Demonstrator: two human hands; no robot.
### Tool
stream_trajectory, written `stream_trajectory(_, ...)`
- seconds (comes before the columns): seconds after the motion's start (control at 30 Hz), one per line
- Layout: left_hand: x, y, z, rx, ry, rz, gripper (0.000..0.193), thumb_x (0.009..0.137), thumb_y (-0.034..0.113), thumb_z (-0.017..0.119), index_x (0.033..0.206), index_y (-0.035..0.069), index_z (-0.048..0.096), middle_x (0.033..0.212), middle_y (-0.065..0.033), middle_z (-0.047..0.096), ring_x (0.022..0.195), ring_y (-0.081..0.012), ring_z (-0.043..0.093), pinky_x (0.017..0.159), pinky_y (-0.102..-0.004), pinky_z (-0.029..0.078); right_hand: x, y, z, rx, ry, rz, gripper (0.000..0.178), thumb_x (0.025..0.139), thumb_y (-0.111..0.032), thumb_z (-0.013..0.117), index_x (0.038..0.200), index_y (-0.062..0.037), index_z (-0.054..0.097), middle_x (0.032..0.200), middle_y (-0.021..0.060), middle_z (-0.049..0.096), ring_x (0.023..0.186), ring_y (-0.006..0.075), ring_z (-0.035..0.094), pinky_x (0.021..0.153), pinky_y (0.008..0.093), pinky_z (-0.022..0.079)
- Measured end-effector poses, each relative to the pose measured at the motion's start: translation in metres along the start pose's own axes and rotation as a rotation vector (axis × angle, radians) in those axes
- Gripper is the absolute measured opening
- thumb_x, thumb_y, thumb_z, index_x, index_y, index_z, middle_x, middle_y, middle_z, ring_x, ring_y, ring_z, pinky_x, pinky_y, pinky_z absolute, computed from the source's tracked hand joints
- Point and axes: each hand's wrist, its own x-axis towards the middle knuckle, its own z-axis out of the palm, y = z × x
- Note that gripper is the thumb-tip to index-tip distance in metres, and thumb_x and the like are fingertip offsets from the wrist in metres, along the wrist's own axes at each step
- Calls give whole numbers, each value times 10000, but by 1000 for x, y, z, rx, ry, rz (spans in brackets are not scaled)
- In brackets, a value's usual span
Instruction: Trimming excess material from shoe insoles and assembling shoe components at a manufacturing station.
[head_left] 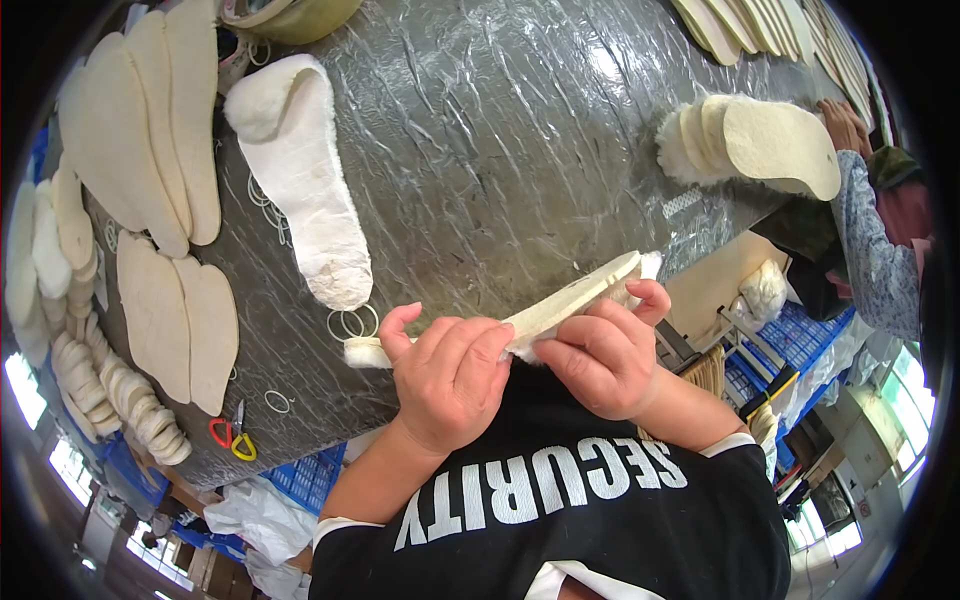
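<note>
Cream felt trimmed with white fleece, the long slim insole (575, 302) sits at the near edge of the dark plastic-covered bench (480, 210), right between my fingers: my left hand (447, 375) grips its middle, my right hand (605, 358) pinches closer to its right end, neither nearer. Its long axis runs left to right, the right end pointing toward the bench's right edge.

Person's got a black short-sleeved tee (650, 540) on, with chunky white block capitals (517, 490) curving across the chest, upside down from this angle. White trim (728, 444) on the sleeve ends, white collar (549, 577) too, and the hands (450, 378) are bare.
</note>
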Motion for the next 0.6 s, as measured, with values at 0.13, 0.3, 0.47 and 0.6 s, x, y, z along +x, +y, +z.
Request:
stream_trajectory(0.13,-1,0,1,-8,18,-9,362,608,48,718,957,88,630,889,-2,629,722,-154,588,903,-471,318,-7,5,3,-4,33,-117,122,628,-190,674,748,-171,669,797,-62,597,623,94,520,910,450,259)
stream_trajectory(0.3,-3,2,1,28,6,-4,395,607,46,716,997,82,659,885,5,621,710,-146,572,906,-453,316,-14,13,9,10,145,-193,85,620,-213,673,697,-182,653,803,-73,626,601,80,512,930,461,232)
stream_trajectory(0.47,-3,3,0,47,-26,6,376,632,33,691,1003,94,681,885,17,611,692,-138,545,898,-447,316,-17,17,6,1,111,-282,82,718,-171,678,773,-224,649,915,-62,710,755,96,591,968,472,204)
stream_trajectory(0.6,-2,5,0,53,-41,17,364,647,28,678,1004,97,686,887,25,606,679,-136,528,889,-447,318,-18,21,7,-12,127,-306,90,720,-167,676,777,-225,638,893,-78,703,799,100,606,977,473,202)
